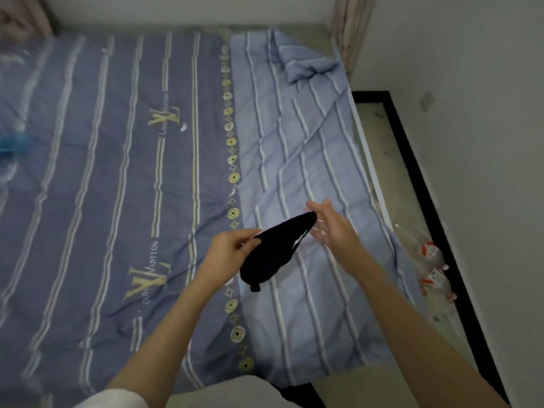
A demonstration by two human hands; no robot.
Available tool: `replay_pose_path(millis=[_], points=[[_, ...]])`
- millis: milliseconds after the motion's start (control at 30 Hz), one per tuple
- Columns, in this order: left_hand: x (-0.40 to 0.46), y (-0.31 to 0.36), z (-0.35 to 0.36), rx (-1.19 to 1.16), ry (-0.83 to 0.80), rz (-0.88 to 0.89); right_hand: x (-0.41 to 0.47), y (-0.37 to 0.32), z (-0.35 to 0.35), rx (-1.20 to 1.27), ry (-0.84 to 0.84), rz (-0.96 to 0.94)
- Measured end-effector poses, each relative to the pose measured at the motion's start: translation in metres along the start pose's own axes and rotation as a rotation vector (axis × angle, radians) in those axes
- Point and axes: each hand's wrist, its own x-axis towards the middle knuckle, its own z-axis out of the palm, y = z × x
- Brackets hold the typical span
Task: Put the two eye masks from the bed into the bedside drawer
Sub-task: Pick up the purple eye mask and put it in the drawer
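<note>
A black eye mask (272, 251) hangs above the bed, held at its left end by my left hand (232, 248), fingers pinched on the edge. Its strap loops toward my right hand (331, 228), which is beside the mask's right tip with fingers spread; I cannot tell whether it touches the mask. The black shape may be two masks held together; that is not clear. No drawer is in view.
The bed carries a blue striped duvet (117, 172), darker on the left, lighter and creased on the right. Along the bed's right side runs a narrow floor strip with plastic bottles (432, 266) and a black skirting line. White walls stand behind and right.
</note>
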Motion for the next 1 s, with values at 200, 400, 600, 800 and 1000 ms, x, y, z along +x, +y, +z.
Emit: replay_pose_path(millis=[200, 400, 600, 800, 1000], points=[[-0.049, 0.039, -0.06, -0.028, 0.177, 0.048, -0.033, -0.059, 0.027, -0.148, -0.396, -0.06], [-0.117, 0.062, -0.068, -0.475, 0.205, -0.116, -0.071, -0.071, 0.05, -0.246, -0.642, -0.093], [-0.189, 0.071, -0.047, -0.759, 0.26, -0.172, -0.121, -0.059, 0.059, -0.445, -0.789, -0.208], [-0.253, 0.079, -0.045, -0.784, 0.438, -0.111, -0.163, -0.061, 0.094, -0.572, -0.756, -0.328], [-0.314, 0.065, -0.051, -0.505, 0.767, -0.127, -0.21, -0.057, 0.153, -0.457, -0.785, -0.393]])
